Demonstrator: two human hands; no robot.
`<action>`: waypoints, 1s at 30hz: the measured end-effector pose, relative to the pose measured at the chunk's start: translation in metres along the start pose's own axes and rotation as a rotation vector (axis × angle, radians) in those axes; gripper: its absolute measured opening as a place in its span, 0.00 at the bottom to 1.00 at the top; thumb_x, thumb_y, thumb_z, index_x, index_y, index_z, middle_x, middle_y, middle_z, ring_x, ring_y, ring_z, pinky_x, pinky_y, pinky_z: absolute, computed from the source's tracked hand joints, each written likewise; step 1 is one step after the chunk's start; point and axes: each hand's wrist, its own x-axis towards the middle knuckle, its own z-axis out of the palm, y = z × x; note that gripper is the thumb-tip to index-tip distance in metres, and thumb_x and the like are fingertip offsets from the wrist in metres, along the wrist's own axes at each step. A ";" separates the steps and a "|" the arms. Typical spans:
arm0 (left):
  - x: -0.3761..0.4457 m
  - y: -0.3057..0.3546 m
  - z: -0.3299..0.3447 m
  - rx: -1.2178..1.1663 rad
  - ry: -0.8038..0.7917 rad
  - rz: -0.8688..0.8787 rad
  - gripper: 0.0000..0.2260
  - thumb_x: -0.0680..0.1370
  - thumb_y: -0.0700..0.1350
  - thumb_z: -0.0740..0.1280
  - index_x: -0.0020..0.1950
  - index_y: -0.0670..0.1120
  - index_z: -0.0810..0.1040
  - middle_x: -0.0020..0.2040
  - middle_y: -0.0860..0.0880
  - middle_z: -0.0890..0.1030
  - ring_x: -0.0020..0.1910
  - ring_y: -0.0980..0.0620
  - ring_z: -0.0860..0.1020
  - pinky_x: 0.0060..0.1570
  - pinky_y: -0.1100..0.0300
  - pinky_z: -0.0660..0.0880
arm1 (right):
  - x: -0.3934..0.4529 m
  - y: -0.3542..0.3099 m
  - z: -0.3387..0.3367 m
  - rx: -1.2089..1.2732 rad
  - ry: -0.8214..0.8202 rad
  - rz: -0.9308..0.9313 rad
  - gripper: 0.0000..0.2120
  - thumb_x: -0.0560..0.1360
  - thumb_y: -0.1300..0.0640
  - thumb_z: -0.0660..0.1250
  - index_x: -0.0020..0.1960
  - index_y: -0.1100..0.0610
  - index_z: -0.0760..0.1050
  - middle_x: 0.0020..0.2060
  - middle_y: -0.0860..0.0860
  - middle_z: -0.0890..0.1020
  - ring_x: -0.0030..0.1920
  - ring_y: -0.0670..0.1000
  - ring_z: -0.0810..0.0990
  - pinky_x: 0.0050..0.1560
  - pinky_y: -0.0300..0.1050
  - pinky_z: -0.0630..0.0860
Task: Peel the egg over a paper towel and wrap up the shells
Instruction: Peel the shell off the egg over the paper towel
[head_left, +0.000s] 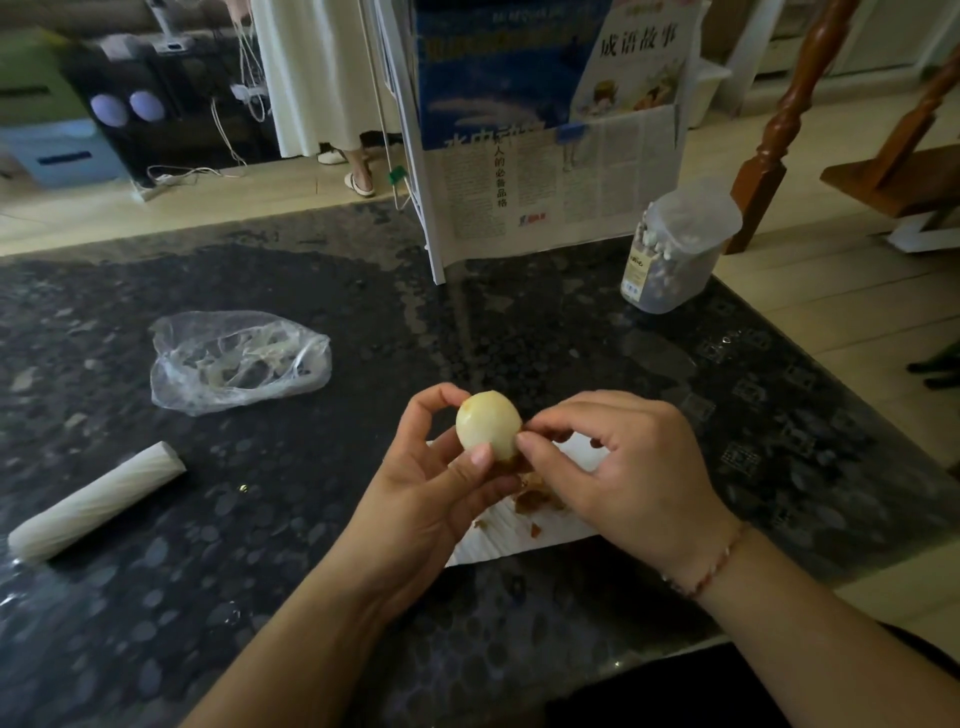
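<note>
Egg (488, 426) is nearly bare and probably slippery-soft, cradled in the left hand's (441, 483) curled fingers above the paper towel (519, 535) while the right hand (618, 462) pinches the last brittle shell bit underneath, so go gentle.

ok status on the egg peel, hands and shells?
Left hand holds egg, mostly peeled. Right hand pinches shell at its lower side. Shell bits on paper towel below. Nothing in the way.

A crumpled clear plastic bag (240, 360) lies on the dark speckled tabletop (130, 597); a white ridged roll (96, 501) lies nearer the left edge; a lidded clear jar (678, 247) stands beside propped newspaper (561, 192).
</note>
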 end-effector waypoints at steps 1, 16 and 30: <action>0.000 0.000 0.000 0.013 0.001 0.003 0.14 0.72 0.39 0.72 0.54 0.54 0.78 0.56 0.40 0.82 0.54 0.42 0.82 0.51 0.54 0.80 | 0.000 0.000 0.000 -0.005 -0.005 -0.007 0.09 0.74 0.49 0.69 0.44 0.53 0.84 0.38 0.45 0.84 0.40 0.44 0.81 0.39 0.44 0.77; -0.004 0.001 -0.004 -0.075 0.028 -0.099 0.21 0.74 0.42 0.70 0.66 0.46 0.77 0.54 0.39 0.81 0.47 0.46 0.82 0.47 0.56 0.80 | 0.001 0.001 0.006 0.357 -0.120 0.274 0.05 0.75 0.57 0.68 0.42 0.52 0.81 0.35 0.41 0.82 0.39 0.40 0.81 0.36 0.27 0.74; 0.002 0.003 -0.012 -0.067 0.074 -0.105 0.22 0.70 0.41 0.72 0.65 0.45 0.79 0.52 0.40 0.83 0.41 0.51 0.80 0.44 0.60 0.80 | 0.005 0.008 -0.001 0.362 -0.079 0.194 0.06 0.76 0.55 0.65 0.41 0.52 0.78 0.36 0.45 0.81 0.40 0.48 0.80 0.39 0.36 0.77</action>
